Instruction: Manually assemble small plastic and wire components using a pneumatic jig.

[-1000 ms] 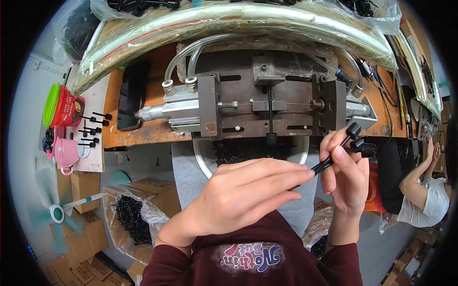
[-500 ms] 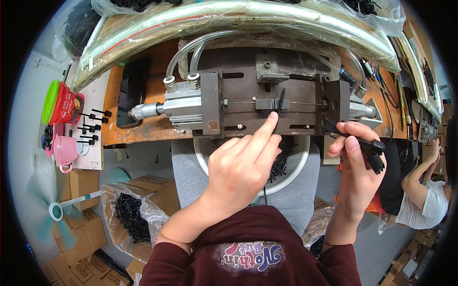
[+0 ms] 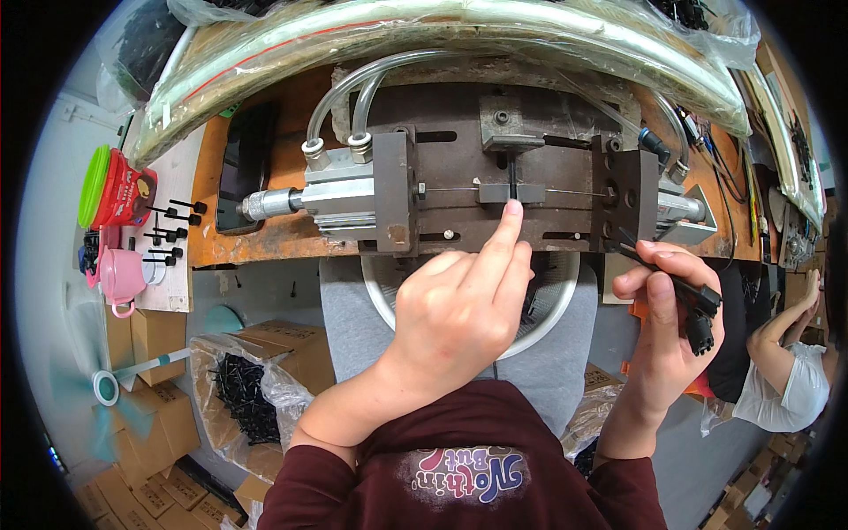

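My left hand (image 3: 459,305) reaches over the front of the metal fixture, index finger stretched out and the other fingers curled under. Its index fingertip meets a thin black plastic rod (image 3: 513,177), which lies across the small grey slotted block (image 3: 533,193) at the fixture's middle. The rod's near end is hidden beneath my fingers. On the right, my right hand (image 3: 676,322) is closed around several black plastic stemmed parts (image 3: 700,309), their thick heads toward the right and thin stems toward the fixture. Thin metal pins run into the block from both sides.
Silver air cylinders (image 3: 340,199) with clear hoses flank the fixture. Below it a white basket (image 3: 380,305) rests between my legs. A bag-lined carton of black parts (image 3: 243,397) and a fan (image 3: 106,389) stand left. Another person (image 3: 786,380) sits far right.
The black rod, slanted before, now lies straight across the block with its far end by the upper bracket. My left hand moved slightly with it; my right hand still holds the stemmed parts.
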Action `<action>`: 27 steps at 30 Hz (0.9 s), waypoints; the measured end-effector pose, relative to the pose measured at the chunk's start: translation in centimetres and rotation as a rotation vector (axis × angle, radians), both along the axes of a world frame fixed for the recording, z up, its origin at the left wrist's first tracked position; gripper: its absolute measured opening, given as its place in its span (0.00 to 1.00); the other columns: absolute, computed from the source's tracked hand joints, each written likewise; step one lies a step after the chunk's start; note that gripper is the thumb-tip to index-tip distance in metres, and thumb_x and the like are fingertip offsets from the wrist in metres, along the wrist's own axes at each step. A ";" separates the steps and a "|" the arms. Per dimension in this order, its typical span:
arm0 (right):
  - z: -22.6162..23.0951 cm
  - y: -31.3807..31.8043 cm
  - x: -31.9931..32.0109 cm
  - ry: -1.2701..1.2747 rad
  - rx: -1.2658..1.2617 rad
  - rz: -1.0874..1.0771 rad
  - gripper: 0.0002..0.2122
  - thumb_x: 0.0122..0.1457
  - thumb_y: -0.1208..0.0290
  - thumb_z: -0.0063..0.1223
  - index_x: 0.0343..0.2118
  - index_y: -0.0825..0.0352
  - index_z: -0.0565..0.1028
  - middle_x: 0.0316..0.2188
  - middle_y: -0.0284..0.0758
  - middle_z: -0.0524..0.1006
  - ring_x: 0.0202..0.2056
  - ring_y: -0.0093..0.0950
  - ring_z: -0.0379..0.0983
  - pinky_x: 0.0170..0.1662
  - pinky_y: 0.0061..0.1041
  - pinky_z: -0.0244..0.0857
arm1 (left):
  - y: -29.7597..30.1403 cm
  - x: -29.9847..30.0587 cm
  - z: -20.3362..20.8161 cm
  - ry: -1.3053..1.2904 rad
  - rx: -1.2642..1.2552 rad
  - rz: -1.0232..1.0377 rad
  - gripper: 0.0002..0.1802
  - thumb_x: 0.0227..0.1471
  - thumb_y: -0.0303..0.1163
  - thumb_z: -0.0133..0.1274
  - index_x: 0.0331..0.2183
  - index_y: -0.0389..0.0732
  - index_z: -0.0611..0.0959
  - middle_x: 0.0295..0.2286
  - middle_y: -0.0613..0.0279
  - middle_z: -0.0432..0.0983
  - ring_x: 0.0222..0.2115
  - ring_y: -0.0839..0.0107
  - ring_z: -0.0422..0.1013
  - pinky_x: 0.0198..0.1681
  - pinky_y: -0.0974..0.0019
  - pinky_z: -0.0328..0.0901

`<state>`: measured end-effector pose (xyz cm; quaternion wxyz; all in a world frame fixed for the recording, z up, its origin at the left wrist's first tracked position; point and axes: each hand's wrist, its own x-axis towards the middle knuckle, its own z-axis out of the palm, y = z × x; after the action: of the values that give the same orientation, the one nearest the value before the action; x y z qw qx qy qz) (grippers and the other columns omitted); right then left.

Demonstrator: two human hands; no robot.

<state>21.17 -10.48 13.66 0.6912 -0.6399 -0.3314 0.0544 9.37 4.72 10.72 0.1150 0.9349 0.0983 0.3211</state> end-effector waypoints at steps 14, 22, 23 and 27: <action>0.1 -0.9 -1.0 -0.799 -0.316 -0.175 0.13 0.47 0.86 0.64 0.38 0.72 0.81 0.40 0.43 0.79 0.35 0.30 0.79 0.35 0.24 0.74 | 0.7 0.1 1.6 0.075 -0.086 -0.045 0.19 0.37 0.34 0.69 0.35 0.38 0.85 0.42 0.56 0.81 0.22 0.72 0.75 0.26 0.72 0.69; -1.3 0.9 -1.0 -1.044 -0.293 -0.033 0.16 0.46 0.82 0.58 0.41 0.76 0.80 0.42 0.47 0.79 0.32 0.33 0.80 0.33 0.25 0.74 | -0.2 -2.0 3.5 -0.176 -0.702 -0.421 0.21 0.34 0.25 0.71 0.37 0.38 0.87 0.31 0.57 0.83 0.28 0.67 0.79 0.30 0.70 0.73; -1.4 1.1 -0.9 -1.039 -0.268 -0.022 0.16 0.47 0.82 0.58 0.42 0.76 0.80 0.43 0.48 0.78 0.33 0.34 0.80 0.33 0.26 0.75 | 0.0 -2.3 3.7 -0.174 -0.702 -0.413 0.20 0.34 0.24 0.71 0.36 0.38 0.87 0.31 0.57 0.82 0.29 0.67 0.79 0.30 0.70 0.73; -1.3 0.8 -0.1 -0.896 -0.311 -0.124 0.17 0.53 0.89 0.52 0.47 0.77 0.77 0.46 0.51 0.77 0.43 0.39 0.79 0.45 0.27 0.76 | 0.4 -2.7 3.0 -0.178 -0.451 -0.204 0.19 0.34 0.22 0.69 0.35 0.37 0.86 0.34 0.56 0.81 0.31 0.65 0.77 0.32 0.68 0.71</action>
<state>21.11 -9.73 12.38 0.3783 -0.7148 -0.5458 -0.2192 6.69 5.09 13.69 0.3606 0.8587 0.0621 0.3587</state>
